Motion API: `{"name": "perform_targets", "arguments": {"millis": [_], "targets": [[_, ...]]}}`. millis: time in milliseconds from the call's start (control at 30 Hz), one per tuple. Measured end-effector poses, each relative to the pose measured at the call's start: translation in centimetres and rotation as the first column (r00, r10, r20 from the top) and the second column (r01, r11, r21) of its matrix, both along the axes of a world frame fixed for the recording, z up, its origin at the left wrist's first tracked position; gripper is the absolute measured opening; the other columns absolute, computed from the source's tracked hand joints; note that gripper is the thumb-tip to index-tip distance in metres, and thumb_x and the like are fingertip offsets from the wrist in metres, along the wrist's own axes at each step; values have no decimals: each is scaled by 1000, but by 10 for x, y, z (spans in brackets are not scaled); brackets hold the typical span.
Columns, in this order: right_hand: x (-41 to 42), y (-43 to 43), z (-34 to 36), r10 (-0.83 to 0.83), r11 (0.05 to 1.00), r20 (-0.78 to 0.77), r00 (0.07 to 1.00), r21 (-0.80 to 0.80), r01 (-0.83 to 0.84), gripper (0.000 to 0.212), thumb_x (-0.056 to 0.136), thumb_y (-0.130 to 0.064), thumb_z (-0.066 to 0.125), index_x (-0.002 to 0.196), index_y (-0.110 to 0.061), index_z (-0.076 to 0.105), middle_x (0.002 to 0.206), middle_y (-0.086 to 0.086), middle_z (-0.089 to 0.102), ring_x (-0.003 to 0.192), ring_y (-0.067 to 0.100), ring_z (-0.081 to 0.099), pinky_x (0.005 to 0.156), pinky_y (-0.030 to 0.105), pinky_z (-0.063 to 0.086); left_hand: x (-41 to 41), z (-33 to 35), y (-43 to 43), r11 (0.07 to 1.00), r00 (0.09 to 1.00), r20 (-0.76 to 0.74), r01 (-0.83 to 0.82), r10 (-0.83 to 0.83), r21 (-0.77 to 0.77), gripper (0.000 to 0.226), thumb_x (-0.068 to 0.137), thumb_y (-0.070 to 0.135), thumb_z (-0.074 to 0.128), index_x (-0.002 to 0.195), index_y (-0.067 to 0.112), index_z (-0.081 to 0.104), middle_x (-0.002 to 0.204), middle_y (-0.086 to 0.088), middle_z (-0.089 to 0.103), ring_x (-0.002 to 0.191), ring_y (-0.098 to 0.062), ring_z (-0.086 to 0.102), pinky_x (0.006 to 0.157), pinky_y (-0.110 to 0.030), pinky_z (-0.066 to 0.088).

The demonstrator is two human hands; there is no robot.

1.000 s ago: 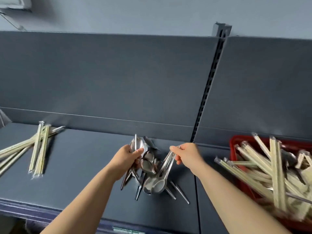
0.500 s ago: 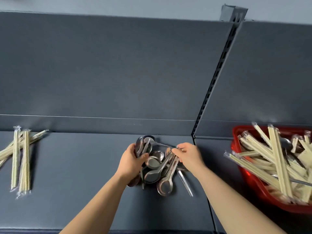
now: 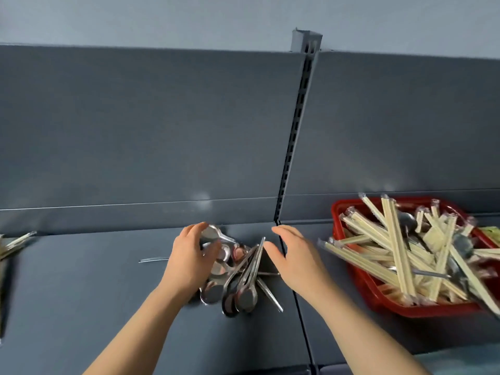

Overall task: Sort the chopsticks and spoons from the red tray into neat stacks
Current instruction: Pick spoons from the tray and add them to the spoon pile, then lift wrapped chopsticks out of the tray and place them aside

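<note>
A loose pile of metal spoons (image 3: 238, 277) lies on the dark grey shelf (image 3: 94, 307), bowls toward me and handles fanned out. My left hand (image 3: 189, 258) rests on the pile's left side, fingers curled around spoon bowls at the back. My right hand (image 3: 295, 255) hovers just right of the pile, fingers spread and empty. At the right stands the red tray (image 3: 378, 296), heaped with wrapped chopsticks (image 3: 392, 244) and a few spoons. A small stack of wrapped chopsticks (image 3: 15, 243) shows at the far left edge.
An upright grey back panel (image 3: 151, 131) closes off the shelf behind the spoons. A slotted post (image 3: 295, 136) divides it, and a seam runs down the shelf between the pile and the tray. One spoon handle (image 3: 153, 259) sticks out left of my left hand.
My right hand has let go of the spoon handles and opened, drawing slightly right. The left hand stays on the pile. The view has shifted right, pushing the left chopstick stack to the edge.
</note>
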State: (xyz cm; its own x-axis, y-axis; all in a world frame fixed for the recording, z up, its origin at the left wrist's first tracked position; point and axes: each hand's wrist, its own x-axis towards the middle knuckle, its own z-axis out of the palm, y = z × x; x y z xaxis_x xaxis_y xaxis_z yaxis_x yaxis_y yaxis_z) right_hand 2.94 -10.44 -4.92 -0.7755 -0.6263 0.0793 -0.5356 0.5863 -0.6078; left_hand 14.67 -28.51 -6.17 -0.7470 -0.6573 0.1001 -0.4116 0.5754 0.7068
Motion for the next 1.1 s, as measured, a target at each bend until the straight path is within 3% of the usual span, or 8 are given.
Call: {"name": "perform_targets", "arguments": {"millis": [133, 200, 300, 567, 700, 900, 1033, 1100], "targets": [[-1, 48, 35, 4, 992, -95, 996, -122, -16, 46, 96, -40, 53, 137, -18, 53, 143, -9, 49, 131, 3, 43, 106, 11, 28, -21, 39, 46, 995, 983, -154, 91, -98, -52, 26, 91, 26, 63, 116, 20, 64, 112, 7, 64, 90, -8, 63, 84, -29, 47], [-14, 80, 50, -42, 989, -115, 992, -148, 25, 44, 95, -38, 55, 135, -19, 55, 141, -10, 51, 129, 0, 42, 102, 4, 24, -37, 55, 76, 988, 962, -227, 147, -154, -46, 21, 91, 27, 63, 111, 23, 65, 105, 13, 64, 90, 2, 61, 80, -17, 45], [-41, 135, 63, -131, 983, -138, 982, -149, 111, 42, 94, -37, 57, 132, -20, 58, 136, -11, 56, 126, 4, 50, 104, 17, 35, -69, 67, 124, 959, 926, -252, 271, -283, -81, 18, 90, 26, 64, 108, 23, 66, 99, 18, 62, 89, 14, 55, 76, 1, 36], [-132, 265, 48, -383, 921, -74, 921, 48, 387, 47, 95, -41, 56, 136, -19, 55, 131, -2, 62, 119, 15, 57, 98, 31, 47, -170, 42, 242, 878, 877, 31, 479, -479, -5, 52, 82, 46, 69, 124, 18, 57, 111, 5, 66, 100, -13, 62, 82, -21, 47], [-165, 291, 31, -451, 876, -45, 891, 167, 452, 42, 91, -52, 55, 116, -20, 65, 92, -10, 68, 82, 11, 63, 61, 27, 48, -197, 28, 270, 864, 835, 242, 502, -495, 35, 70, 70, 48, 78, 128, 23, 47, 99, 7, 69, 81, -10, 65, 70, -31, 56], [-186, 284, 12, -406, 889, -6, 914, 230, 396, 52, 80, -54, 65, 51, -22, 37, 41, -5, 32, 36, 10, 31, 42, 27, 27, -212, 15, 262, 913, 890, 205, 399, -407, 81, 53, 68, 21, 81, 114, 17, 55, 75, 12, 64, 66, -1, 60, 53, -12, 46], [-201, 283, 5, -397, 916, 207, 894, 151, 371, 48, 80, -39, 73, 44, -16, 51, 32, -6, 38, 29, 5, 36, 36, 18, 27, -215, 18, 254, 918, 900, 182, 382, -396, 106, 14, 73, 9, 67, 87, 11, 68, 82, -8, 71, 68, -19, 63, 64, -29, 51], [-206, 284, 1, -416, 908, 301, 858, 82, 411, 32, 80, -34, 73, 71, -3, 70, 43, -4, 52, 38, 7, 46, 42, 18, 34, -215, 18, 252, 912, 900, 157, 391, -407, 127, 11, 76, 10, 64, 83, 10, 73, 78, -8, 73, 67, -19, 66, 65, -32, 54]]}}
